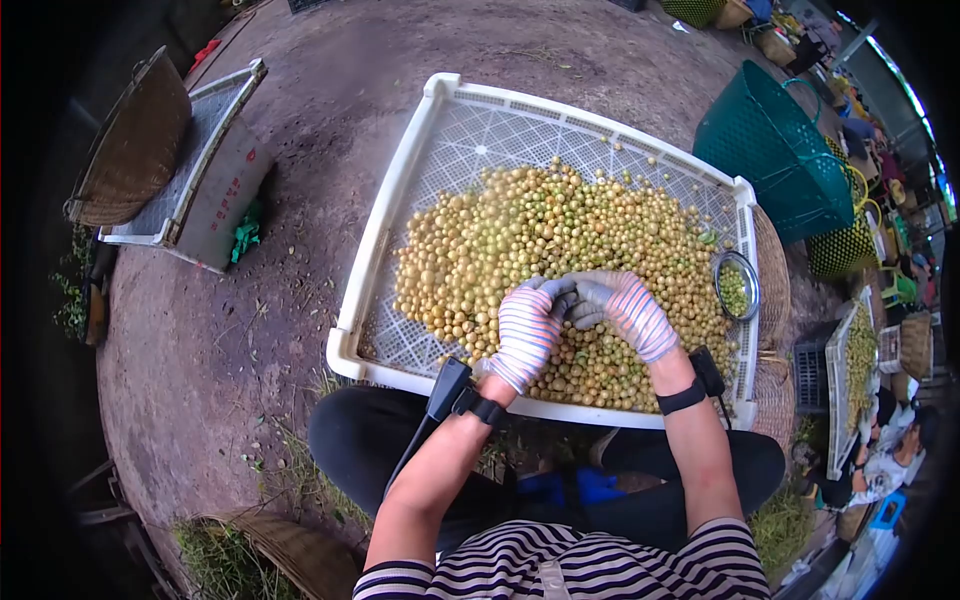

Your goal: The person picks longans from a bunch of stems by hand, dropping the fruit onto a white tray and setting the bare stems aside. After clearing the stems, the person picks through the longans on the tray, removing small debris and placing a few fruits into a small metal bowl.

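A large white plastic mesh tray [481, 130] lies in front of me, with a heap of small round yellow-green fruits [560, 225] spread over it. Striped gloves with grey fingertips cover both hands. My left hand [530, 325] is closed, its fingertips pinched together above the near part of the heap. Meeting it from the right, my right hand [622, 308] is also closed, thumb and fingers curled inward. Whatever lies between the fingertips is too small or hidden to make out. A round metal bowl [756, 290] of greener fruits rests at the tray's right side.
Green woven baskets [765, 150] stand beyond the tray's right corner. At the far left, a wicker basket [140, 145] leans on another tray [225, 190]. Another fruit-filled tray [840, 400] and several people are at right. Stems [235, 560] lie at lower left.
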`<state>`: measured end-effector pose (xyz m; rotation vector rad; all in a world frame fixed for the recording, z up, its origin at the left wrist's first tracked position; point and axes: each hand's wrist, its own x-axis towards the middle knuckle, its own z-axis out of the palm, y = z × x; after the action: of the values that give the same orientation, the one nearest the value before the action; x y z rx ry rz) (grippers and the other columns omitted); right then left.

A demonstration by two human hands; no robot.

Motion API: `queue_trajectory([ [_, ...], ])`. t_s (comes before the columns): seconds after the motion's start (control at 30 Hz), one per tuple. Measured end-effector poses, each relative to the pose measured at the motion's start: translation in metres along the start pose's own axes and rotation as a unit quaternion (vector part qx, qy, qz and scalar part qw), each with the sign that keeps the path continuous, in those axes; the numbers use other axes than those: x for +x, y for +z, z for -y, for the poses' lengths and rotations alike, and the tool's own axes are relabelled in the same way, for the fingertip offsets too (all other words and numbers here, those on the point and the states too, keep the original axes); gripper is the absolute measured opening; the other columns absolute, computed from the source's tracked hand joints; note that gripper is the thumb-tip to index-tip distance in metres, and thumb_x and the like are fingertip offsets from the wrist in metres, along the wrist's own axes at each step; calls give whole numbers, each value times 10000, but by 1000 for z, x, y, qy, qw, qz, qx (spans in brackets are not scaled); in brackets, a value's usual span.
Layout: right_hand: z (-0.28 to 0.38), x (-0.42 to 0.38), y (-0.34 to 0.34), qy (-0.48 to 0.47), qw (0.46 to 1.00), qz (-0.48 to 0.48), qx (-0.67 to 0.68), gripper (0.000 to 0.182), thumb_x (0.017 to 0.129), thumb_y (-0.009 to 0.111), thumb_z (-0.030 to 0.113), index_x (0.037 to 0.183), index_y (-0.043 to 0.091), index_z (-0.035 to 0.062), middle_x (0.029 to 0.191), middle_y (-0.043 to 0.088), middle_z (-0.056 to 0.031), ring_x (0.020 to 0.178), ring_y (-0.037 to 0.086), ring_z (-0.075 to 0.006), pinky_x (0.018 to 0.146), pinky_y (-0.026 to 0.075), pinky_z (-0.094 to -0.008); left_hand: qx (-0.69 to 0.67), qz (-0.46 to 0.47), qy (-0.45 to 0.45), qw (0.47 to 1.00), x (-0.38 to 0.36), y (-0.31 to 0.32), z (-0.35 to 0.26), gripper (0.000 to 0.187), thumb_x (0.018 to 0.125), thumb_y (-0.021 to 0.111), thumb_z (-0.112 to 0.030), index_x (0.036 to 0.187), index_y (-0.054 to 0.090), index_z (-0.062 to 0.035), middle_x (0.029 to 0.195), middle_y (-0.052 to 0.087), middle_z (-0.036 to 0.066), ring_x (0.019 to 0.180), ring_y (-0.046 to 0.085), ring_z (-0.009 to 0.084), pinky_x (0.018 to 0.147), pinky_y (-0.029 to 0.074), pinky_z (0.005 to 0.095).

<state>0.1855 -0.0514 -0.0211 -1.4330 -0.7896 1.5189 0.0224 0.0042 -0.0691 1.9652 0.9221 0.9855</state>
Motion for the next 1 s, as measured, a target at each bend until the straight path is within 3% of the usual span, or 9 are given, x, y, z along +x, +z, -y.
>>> queue_trajectory([
  [0.1, -1, 4, 7, -150, 935, -48, -317, 378, 900, 646, 165, 1243, 616, 8, 993, 711, -123, 836, 664, -198, 762, 547, -332, -163, 8, -118, 980, 0, 10, 10, 132, 843, 713, -34, 970, 709, 0, 829, 719, 75, 714, 646, 123, 685, 533, 266],
  [0.2, -10, 15, 4, -188, 924, 30, -333, 438, 849, 668, 131, 1271, 598, 38, 1010, 699, -175, 846, 653, -213, 795, 532, -349, -309, 6, -208, 928, -2, 13, 8, 88, 851, 704, -16, 929, 703, 26, 820, 711, 55, 720, 619, 88, 682, 529, 252],
  [0.23, -14, 16, 8, -210, 921, 10, -329, 339, 831, 662, 152, 1150, 659, 38, 932, 693, -198, 803, 675, -265, 764, 537, -388, -321, -4, -213, 923, -1, 12, 9, 59, 845, 699, -1, 896, 694, 28, 813, 704, 56, 714, 618, 94, 679, 525, 249],
  [0.37, 1, 6, 20, -154, 778, -50, -607, 181, 826, 609, 201, 831, 705, 48, 735, 661, -187, 706, 645, -398, 662, 525, -474, -293, -6, -234, 927, -9, 14, 15, 58, 844, 697, -9, 892, 678, 18, 787, 686, 36, 687, 596, 85, 655, 507, 232],
  [0.5, 13, 8, 17, -70, 678, -90, -726, 179, 780, 603, 203, 727, 720, 78, 782, 691, -174, 718, 667, -376, 667, 532, -473, -405, -75, -320, 853, -8, 13, 12, 58, 867, 683, -30, 917, 663, -5, 763, 667, 33, 636, 585, 91, 606, 488, 230],
  [0.67, 1, 16, 4, -295, 765, -85, -566, 226, 786, 698, 271, 896, 712, 74, 835, 689, -151, 810, 665, -370, 768, 529, -456, -423, -74, -300, 852, -2, 5, 9, 57, 865, 691, -32, 902, 662, 1, 784, 674, 41, 648, 593, 92, 613, 495, 222],
  [0.77, 1, 16, 17, -196, 768, -56, -607, 212, 769, 667, 243, 867, 717, 61, 782, 667, -188, 781, 662, -375, 738, 542, -443, -381, -53, -265, 884, -4, 13, 11, 59, 858, 688, -13, 909, 665, 7, 805, 679, 43, 685, 598, 89, 639, 500, 221],
  [0.93, 11, 19, 7, 29, 648, 32, -760, 179, 685, 624, 141, 794, 749, 75, 781, 692, -194, 749, 692, -355, 684, 557, -447, -317, -39, -228, 920, -12, 14, 5, 81, 833, 682, 28, 909, 665, 4, 815, 675, 25, 741, 604, 95, 704, 520, 255],
  [1.0, 10, 23, -15, -22, 645, -32, -763, 182, 672, 640, 109, 810, 758, 98, 784, 700, -177, 773, 699, -340, 704, 560, -434, -330, 93, -227, 912, -15, 9, 0, 80, 821, 683, 27, 895, 669, 2, 807, 680, 32, 741, 619, 104, 703, 526, 261],
])
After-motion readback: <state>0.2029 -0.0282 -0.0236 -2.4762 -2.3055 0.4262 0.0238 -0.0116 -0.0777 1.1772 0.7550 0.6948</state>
